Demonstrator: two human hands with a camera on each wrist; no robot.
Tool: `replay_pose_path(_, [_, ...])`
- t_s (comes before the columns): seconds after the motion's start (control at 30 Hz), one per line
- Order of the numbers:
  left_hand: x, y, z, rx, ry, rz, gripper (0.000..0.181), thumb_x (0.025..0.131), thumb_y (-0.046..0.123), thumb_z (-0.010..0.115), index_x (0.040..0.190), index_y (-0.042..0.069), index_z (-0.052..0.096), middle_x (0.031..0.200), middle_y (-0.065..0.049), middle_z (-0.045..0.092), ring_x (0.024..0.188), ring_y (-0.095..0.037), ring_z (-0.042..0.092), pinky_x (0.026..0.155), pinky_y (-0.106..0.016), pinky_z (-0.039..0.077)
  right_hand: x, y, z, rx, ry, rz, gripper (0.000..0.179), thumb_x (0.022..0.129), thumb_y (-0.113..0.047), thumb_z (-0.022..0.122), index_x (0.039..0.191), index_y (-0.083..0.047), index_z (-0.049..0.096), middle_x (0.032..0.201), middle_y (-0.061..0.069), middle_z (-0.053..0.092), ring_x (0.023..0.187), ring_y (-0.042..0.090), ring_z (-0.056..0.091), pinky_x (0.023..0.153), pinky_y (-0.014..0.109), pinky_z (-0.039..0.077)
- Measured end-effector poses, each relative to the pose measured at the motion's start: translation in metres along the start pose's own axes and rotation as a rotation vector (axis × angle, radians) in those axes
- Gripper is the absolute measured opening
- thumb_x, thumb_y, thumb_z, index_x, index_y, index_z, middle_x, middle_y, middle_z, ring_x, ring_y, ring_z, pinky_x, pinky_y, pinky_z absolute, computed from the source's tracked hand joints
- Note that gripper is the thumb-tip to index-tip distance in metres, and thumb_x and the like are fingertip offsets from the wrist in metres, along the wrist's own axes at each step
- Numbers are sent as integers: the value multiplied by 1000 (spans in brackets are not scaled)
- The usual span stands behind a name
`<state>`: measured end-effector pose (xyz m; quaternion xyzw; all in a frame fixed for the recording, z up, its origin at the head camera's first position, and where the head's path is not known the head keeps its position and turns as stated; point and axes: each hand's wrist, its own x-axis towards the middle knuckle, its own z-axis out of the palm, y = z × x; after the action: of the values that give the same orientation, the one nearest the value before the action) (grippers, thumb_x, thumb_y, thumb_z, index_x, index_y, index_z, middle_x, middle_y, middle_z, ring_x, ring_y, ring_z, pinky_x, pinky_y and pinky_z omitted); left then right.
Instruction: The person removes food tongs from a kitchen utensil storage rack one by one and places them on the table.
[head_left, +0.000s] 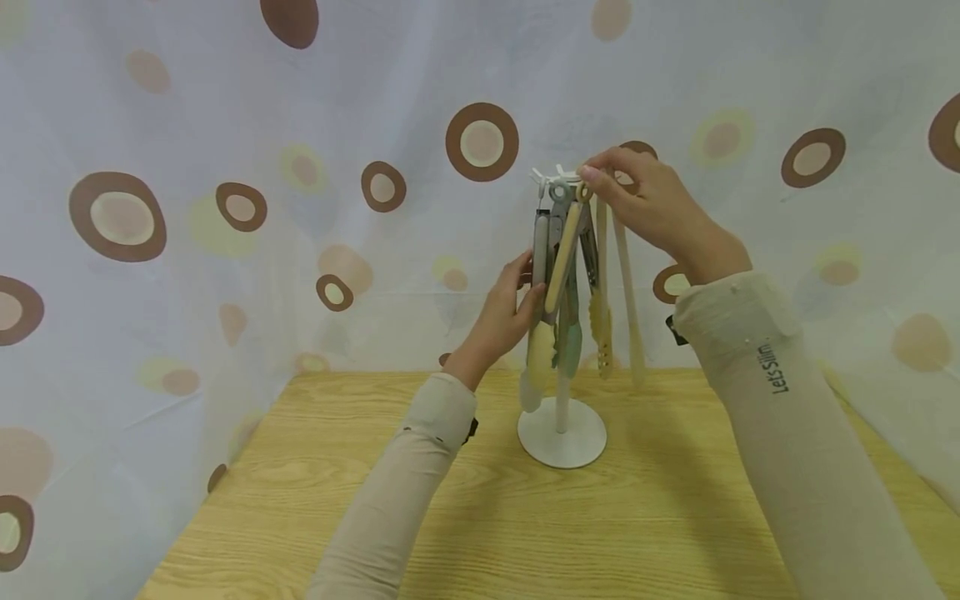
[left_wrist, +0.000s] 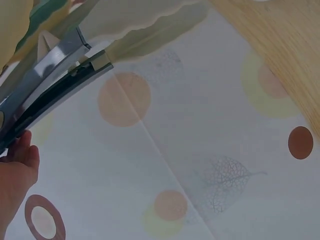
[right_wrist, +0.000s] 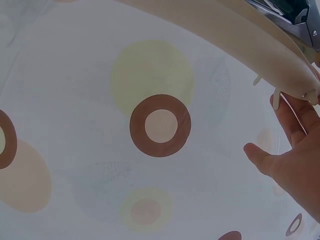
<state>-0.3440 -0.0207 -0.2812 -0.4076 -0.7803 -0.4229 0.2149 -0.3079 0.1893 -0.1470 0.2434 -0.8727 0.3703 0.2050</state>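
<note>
Left hand (head_left: 504, 312) has fingers curled round gray tongs (head_left: 540, 250) on a white rack (head_left: 577, 447), right hand (head_left: 654, 200) is up by a beige utensil (right_wrist: 230, 32), thumb and fingers apart.

Left arm (head_left: 386, 508): extended forward and inclined to the person's right. Left hand (head_left: 504, 312): the lower of the two, fingers bent, thumb separate. Right arm (head_left: 813, 454): extended forward, raised higher, inclined inward. Right hand (head_left: 656, 200): angled leftward at the wrist, thumb and index fingertips close together.
</note>
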Motion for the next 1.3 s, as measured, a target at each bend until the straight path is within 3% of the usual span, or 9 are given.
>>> replay_pose_path(0.23, [-2,2,-2,-81,30,-71,46,100,7,49,140,-11,34,126,-26,44,119,-34,49,106,-30,37,0,0,0,2,2,-2,48,100,-46,44,129,-9,55,141,12,45,128,40,45,103,58,33])
replay_pose_path(0.53, [-3,6,-4,-178,25,-144,44,101,7,47,141,-7,36,127,-23,43,120,-32,49,103,-28,40,0,1,-1,12,-7,9,49,100,-47,43,129,-10,54,141,12,44,130,40,43,102,58,33])
replay_pose_path(0.93, [-4,7,-5,-150,49,-108,43,100,5,48,139,-10,36,124,-25,43,117,-35,50,102,-30,41,1,1,0,22,15,-28,44,100,-42,45,126,-8,57,136,13,48,130,37,42,103,58,32])
replay_pose_path(1.3, [-4,11,-9,-131,77,-108,42,100,3,48,138,-10,37,122,-25,44,116,-35,50,102,-29,41,2,1,0,9,15,-14,45,100,-43,45,127,-9,57,137,13,48,130,37,42,103,58,33])
